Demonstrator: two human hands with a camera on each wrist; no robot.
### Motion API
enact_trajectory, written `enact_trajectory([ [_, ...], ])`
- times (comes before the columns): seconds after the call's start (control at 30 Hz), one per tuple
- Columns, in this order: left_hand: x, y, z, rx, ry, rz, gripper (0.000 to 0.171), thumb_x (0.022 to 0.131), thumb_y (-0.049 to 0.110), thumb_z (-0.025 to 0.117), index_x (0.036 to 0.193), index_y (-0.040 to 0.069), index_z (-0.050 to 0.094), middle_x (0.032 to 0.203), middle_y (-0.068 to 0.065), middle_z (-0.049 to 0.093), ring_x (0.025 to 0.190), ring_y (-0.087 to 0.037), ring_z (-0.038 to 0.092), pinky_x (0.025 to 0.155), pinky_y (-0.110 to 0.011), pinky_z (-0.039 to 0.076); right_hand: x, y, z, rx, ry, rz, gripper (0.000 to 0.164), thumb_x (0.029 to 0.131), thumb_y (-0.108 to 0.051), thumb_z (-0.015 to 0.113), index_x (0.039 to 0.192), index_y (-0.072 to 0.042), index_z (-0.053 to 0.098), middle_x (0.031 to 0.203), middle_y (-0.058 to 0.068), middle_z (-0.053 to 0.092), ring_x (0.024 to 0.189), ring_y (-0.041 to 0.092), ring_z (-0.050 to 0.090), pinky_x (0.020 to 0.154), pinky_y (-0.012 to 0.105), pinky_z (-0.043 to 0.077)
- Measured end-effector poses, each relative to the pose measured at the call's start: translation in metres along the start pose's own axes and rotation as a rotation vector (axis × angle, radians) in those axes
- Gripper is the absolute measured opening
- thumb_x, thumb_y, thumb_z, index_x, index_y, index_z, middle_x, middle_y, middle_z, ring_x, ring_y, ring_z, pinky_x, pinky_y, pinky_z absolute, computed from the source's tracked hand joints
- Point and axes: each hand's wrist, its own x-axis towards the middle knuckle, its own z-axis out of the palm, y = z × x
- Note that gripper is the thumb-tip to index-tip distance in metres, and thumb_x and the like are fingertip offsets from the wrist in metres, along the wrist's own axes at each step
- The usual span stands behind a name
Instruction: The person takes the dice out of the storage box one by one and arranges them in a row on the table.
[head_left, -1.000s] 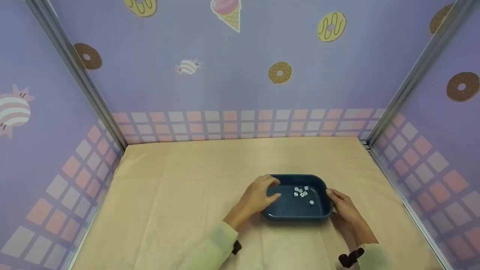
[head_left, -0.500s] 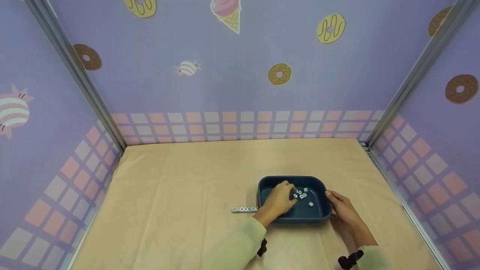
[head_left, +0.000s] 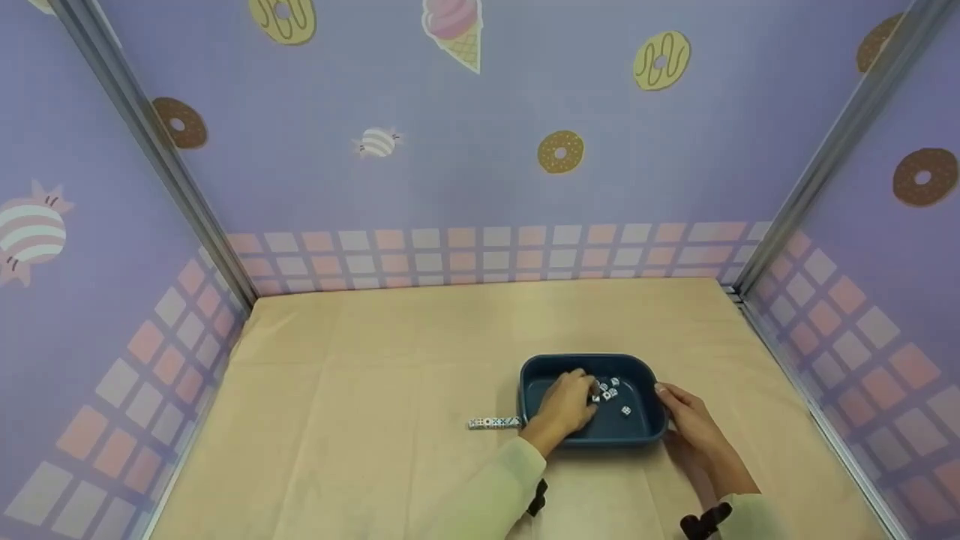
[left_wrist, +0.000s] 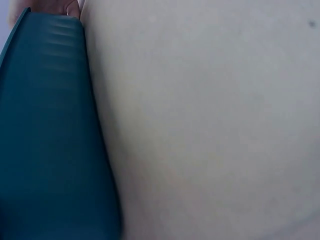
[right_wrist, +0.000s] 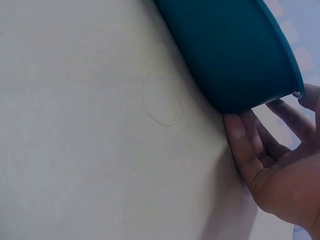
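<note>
A dark blue rectangular tray (head_left: 585,442) rests on the cloth-covered table, right of the middle. Several small white dice (head_left: 613,392) lie loose inside it, mostly bunched together, with one die (head_left: 626,410) nearer the front. My left hand (head_left: 566,405) reaches into the tray, fingers bent down right at the left side of the bunch; I cannot tell whether it pinches a die. At the tray's right end my right hand (head_left: 694,424) grips the rim, thumb at the top edge and the other fingers (right_wrist: 240,140) underneath. A straight row of dice (head_left: 493,423) sits on the cloth just left of the tray.
Beige cloth (head_left: 360,405) covers the table, stretching left of and behind the tray. Purple panels (head_left: 450,187) printed with sweets enclose it at the back and both sides. Metal posts (head_left: 165,165) stand at the corners.
My left hand has moved right, from the tray's left rim to the bunch of dice, uncovering the row of dice on the cloth. The right hand keeps its grip on the tray.
</note>
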Motion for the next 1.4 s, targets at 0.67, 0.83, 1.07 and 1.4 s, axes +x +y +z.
enact_trajectory([
  [0.67,0.0006,-0.0057,0.0002,-0.019,-0.014,-0.020,0.009,0.100,0.027,0.076,0.108,0.023,0.076,0.103,0.010,0.064,0.098,-0.008,0.061,0.086,-0.025,0.053,0.0032,-0.0003,0.0034,0.040,-0.021,0.019,0.072,0.111,-0.046,0.053,0.161,0.003,0.036,0.169,0.025,0.029,0.158,0.042,0.024,0.124,0.061,0.025],
  [0.83,0.0022,-0.0047,0.0011,0.000,-0.008,-0.005,0.007,0.099,0.028,0.077,0.105,0.024,0.075,0.101,0.010,0.063,0.098,-0.008,0.061,0.085,-0.024,0.053,0.0030,0.0004,0.0033,0.031,0.003,0.028,0.074,0.111,-0.048,0.053,0.161,0.003,0.035,0.169,0.026,0.029,0.156,0.042,0.028,0.122,0.061,0.030],
  [1.07,0.0003,-0.0027,0.0027,0.016,0.002,0.006,0.008,0.098,0.029,0.078,0.103,0.023,0.077,0.099,0.011,0.063,0.094,-0.008,0.061,0.082,-0.022,0.052,-0.0009,0.0011,0.0028,0.003,0.002,0.020,0.070,0.112,-0.045,0.050,0.161,0.003,0.036,0.169,0.026,0.029,0.158,0.043,0.023,0.124,0.062,0.024],
  [1.4,0.0001,-0.0041,-0.0010,-0.004,0.008,0.027,0.009,0.098,0.028,0.077,0.104,0.022,0.077,0.099,0.010,0.063,0.091,-0.007,0.060,0.080,-0.022,0.053,-0.0004,-0.0008,0.0037,0.008,-0.003,0.014,0.070,0.112,-0.046,0.050,0.160,0.004,0.038,0.170,0.025,0.028,0.159,0.041,0.020,0.125,0.059,0.023],
])
